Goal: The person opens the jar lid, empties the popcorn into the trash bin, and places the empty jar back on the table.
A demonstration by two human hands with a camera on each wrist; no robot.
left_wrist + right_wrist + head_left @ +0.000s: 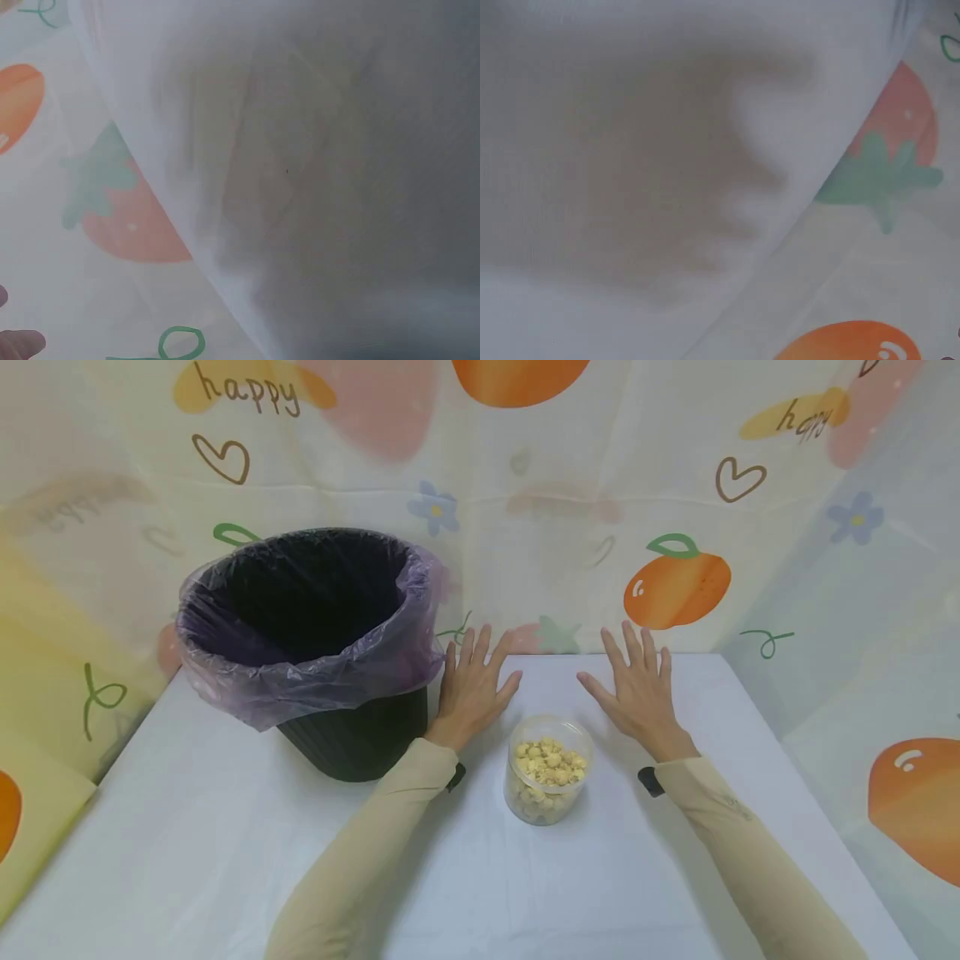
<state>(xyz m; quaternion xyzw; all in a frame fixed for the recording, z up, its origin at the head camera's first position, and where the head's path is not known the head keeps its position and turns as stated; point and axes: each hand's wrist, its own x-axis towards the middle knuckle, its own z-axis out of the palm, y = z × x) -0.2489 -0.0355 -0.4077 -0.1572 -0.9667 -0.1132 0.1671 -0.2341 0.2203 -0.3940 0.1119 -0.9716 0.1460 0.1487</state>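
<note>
Both hands reach out over the white table with fingers straight and spread, holding nothing. My left hand (474, 689) is just right of a black trash bin (360, 735), whose rim is covered by a purple plastic bag (315, 681). On the right side, my right hand (637, 697) is beyond and to the right of a clear plastic jar (543, 806). That jar stands upright, uncovered, with popcorn (551, 762) inside. In the left wrist view only fingertips (21, 345) show at the lower left edge. The right wrist view mostly shows tablecloth and a hand's shadow.
A white cloth covers the table (600, 877). Behind it hangs a patterned curtain (540, 543) with fruit, flowers and lettering, which continues along both sides. The tall bin takes up the table's back left.
</note>
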